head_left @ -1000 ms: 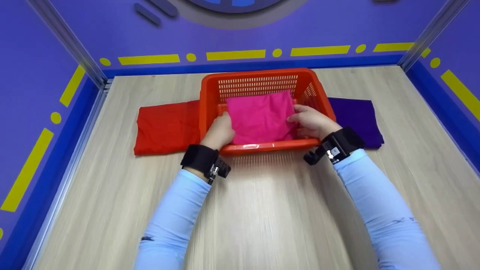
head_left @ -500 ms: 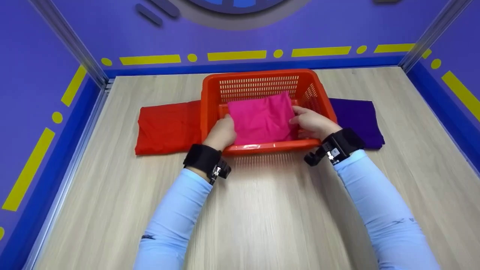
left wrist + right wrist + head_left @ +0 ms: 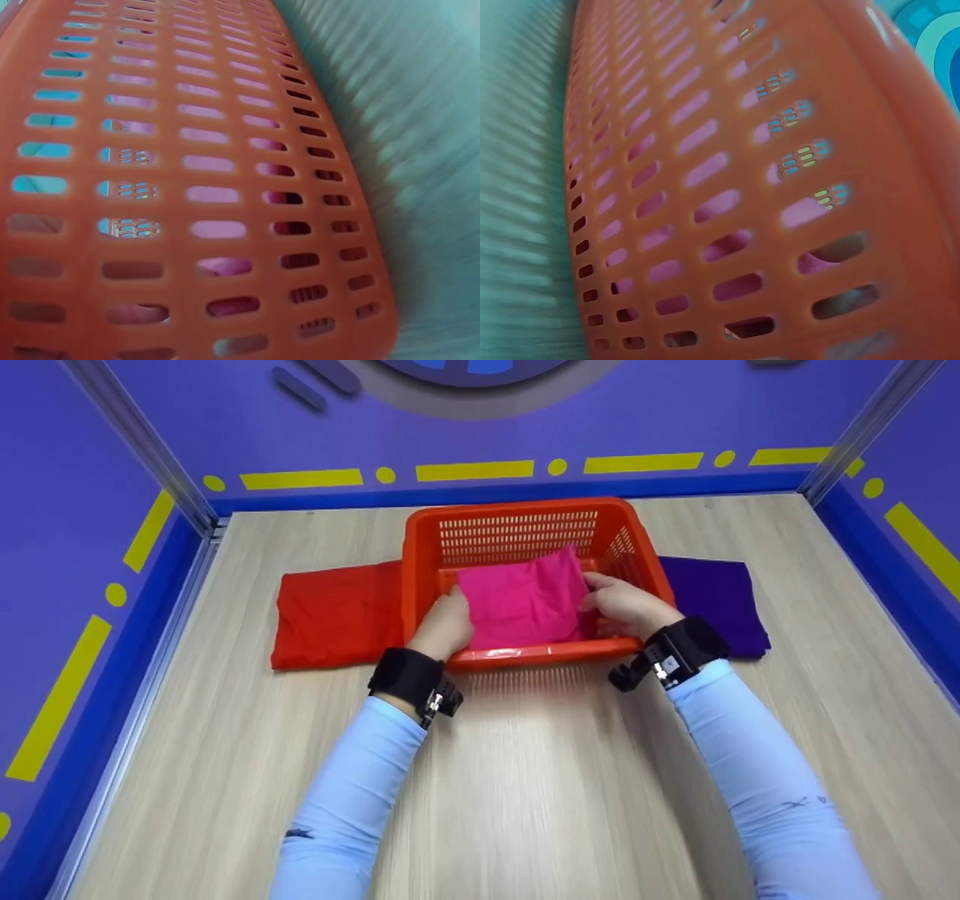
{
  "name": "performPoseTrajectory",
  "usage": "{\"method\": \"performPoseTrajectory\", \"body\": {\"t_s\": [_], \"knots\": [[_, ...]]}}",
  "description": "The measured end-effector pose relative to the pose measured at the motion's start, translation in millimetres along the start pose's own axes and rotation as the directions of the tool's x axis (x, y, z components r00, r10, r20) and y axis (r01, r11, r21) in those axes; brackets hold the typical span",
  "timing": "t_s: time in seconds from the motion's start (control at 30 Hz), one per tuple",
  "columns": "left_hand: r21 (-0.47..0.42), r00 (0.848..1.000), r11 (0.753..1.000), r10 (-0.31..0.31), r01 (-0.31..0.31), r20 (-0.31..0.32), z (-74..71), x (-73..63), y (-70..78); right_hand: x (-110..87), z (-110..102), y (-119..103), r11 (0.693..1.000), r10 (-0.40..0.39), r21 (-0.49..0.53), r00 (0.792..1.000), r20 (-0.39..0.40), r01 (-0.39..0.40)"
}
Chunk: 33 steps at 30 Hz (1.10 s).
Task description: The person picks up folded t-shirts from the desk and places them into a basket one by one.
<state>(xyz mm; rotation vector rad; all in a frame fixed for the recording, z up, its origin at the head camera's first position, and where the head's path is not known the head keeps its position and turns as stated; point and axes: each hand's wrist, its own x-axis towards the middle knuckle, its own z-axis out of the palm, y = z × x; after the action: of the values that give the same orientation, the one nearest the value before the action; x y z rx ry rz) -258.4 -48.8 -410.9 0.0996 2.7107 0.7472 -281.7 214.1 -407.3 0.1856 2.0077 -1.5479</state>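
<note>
A folded pink cloth (image 3: 521, 601) is inside the orange-red plastic basket (image 3: 547, 651), its far right corner raised to a peak. My left hand (image 3: 445, 624) reaches over the near rim and grips the cloth's left edge; most of its fingers are hidden behind the fabric. At the opposite edge my right hand (image 3: 624, 604) holds the cloth between thumb and fingers. Both wrist views look through the slotted front wall, where the left view shows the basket wall (image 3: 169, 172) and the right view the same wall (image 3: 667, 161), with pink fabric behind the slots.
A folded red cloth (image 3: 337, 616) lies left of the basket, reaching up to its side. On the right a folded dark purple cloth (image 3: 712, 606) lies against the other side. Purple panels (image 3: 480, 435) enclose the wooden table (image 3: 517, 780) at the back and sides.
The pink cloth's far edge has sunk a little lower in the basket, mostly on the left. Both hands keep their hold and have barely moved.
</note>
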Motion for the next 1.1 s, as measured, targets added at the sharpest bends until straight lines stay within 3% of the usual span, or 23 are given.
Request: {"method": "performPoseTrajectory", "body": {"t_s": [0.33, 0.7, 0.9, 1.1], "knots": [[-0.062, 1.0, 0.998, 0.019, -0.02, -0.016, 0.3, -3.1, 0.1, -1.1, 0.6, -0.8, 0.999, -0.034, -0.027, 0.999, 0.024, 0.035], [0.083, 0.997, 0.994, 0.068, -0.066, -0.02, -0.4, -0.9, 0.7, -3.0, 0.1, -0.9, 0.98, -0.016, -0.197, 1.0, -0.019, 0.012], [0.107, 0.998, 0.992, 0.065, -0.063, -0.016, -0.6, -0.4, 1.2, -3.0, -0.2, -1.0, 0.973, -0.021, -0.229, 1.0, -0.016, 0.017], [0.073, 1.0, 0.997, 0.024, -0.023, -0.008, 0.8, 1.4, 1.7, -3.0, 0.2, -1.0, 0.976, -0.027, -0.218, 1.0, -0.011, 0.024]]}}
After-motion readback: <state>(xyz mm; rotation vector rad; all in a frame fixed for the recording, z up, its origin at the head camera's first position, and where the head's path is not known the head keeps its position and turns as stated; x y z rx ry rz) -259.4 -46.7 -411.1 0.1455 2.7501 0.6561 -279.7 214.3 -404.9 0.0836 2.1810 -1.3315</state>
